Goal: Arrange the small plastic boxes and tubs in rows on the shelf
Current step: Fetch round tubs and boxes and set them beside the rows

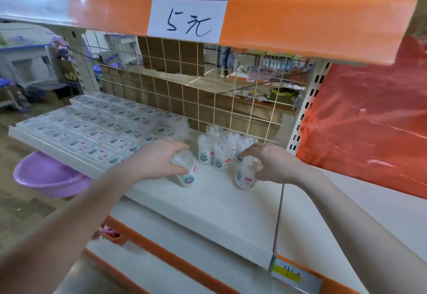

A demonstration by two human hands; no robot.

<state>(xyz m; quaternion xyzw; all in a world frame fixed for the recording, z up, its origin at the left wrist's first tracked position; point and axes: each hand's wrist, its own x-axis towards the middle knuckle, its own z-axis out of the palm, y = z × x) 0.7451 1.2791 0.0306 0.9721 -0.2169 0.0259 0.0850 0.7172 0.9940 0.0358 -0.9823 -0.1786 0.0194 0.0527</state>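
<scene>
The person's forearms reach in nearest the camera over the white shelf (208, 212). Flat plastic boxes (92, 127) lie in rows on its far left. A cluster of tubs (219, 152) stands upright at the middle back. The left hand (159, 159) grasps a tilted tub (188, 173); the right hand (275, 164) grasps another tub (245, 177) just right of it.
</scene>
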